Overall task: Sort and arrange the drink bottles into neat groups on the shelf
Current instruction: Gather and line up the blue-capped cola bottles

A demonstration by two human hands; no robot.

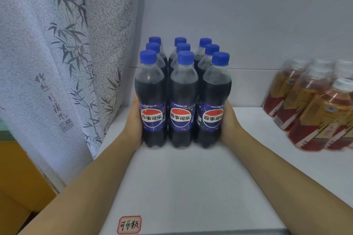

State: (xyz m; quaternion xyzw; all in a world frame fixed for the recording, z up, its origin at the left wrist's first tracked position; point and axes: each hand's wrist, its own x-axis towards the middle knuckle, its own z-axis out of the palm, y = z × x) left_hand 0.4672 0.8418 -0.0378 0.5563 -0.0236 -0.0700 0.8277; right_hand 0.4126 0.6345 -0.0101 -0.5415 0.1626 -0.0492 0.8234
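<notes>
Nine cola bottles [183,99] with blue caps are standing in a three-by-three block on the white shelf [183,181], their front labels reading 百事可乐. The left hand [133,122] and right hand [230,122] are pressing the block's sides; their fingers are hidden behind it, so I cannot tell how they lie. Right of the block, blurred, partly cut-off tea bottles [313,108] are standing. Nearer the camera, a red-bordered sticker [129,224] is reading 可乐瓶.
</notes>
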